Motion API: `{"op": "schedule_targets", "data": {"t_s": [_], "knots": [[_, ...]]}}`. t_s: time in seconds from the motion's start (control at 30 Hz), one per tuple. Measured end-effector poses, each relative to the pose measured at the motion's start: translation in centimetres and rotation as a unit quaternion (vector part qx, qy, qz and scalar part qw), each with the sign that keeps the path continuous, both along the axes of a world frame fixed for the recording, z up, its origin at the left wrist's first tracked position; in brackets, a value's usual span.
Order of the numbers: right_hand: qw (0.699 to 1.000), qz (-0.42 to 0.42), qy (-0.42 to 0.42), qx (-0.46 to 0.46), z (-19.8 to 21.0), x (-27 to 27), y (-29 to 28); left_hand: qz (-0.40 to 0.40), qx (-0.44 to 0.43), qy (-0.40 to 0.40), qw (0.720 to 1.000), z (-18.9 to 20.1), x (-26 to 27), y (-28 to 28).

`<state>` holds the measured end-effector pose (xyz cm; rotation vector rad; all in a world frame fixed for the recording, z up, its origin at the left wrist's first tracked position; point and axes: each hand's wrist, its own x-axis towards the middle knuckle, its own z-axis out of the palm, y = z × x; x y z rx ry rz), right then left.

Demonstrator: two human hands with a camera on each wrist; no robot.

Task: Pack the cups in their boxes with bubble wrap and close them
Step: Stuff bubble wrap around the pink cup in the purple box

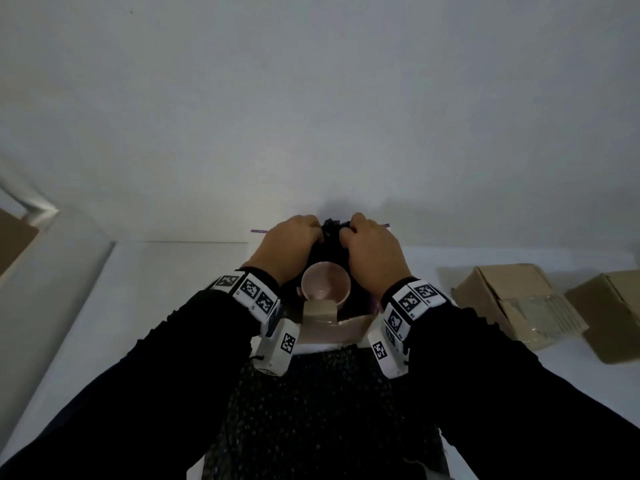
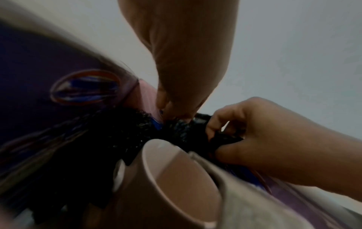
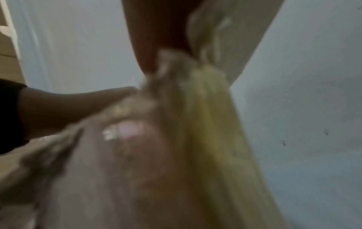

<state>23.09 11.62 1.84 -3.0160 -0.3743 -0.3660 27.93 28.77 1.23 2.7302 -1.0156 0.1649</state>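
Note:
A pink cup (image 1: 325, 287) stands mouth-up inside an open box (image 1: 341, 329) with purple printed sides (image 2: 39, 80), lined with dark bubble wrap (image 1: 332, 226). My left hand (image 1: 316, 227) and right hand (image 1: 347, 231) meet at the far side of the cup, and each pinches a bunched edge of the wrap. In the left wrist view the left fingertips (image 2: 162, 102) pinch the wrap (image 2: 121, 133) just above the cup (image 2: 176, 178), and the right hand (image 2: 215, 133) grips it beside them. The right wrist view is blurred, with bunched wrap (image 3: 205, 108) running down from the right hand (image 3: 172, 51).
Two brown cardboard boxes (image 1: 502, 296) (image 1: 613, 317) lie on the white table (image 1: 156, 289) to the right, the nearer with clear bubble wrap (image 1: 543, 317) sticking out. More dark wrap (image 1: 311, 417) trails toward me. A white wall stands close behind.

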Motion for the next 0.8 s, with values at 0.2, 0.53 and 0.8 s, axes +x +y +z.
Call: {"op": "schedule_targets", "data": {"t_s": [0.2,0.53,0.8], "knots": [[0.994,0.02,0.05,-0.09,-0.7,-0.1,0.9,-0.003,0.06,0.038,0.997,-0.7,-0.8,-0.1],[0.992,0.005,0.029,-0.123,-1.7,-1.1,0.4,0.037,0.155,0.042,0.986,-1.7,-1.6,0.4],[0.987,-0.018,0.097,-0.127,-1.4,-1.5,0.3,0.057,0.119,0.082,0.988,-1.2,-2.6,0.5]]}}
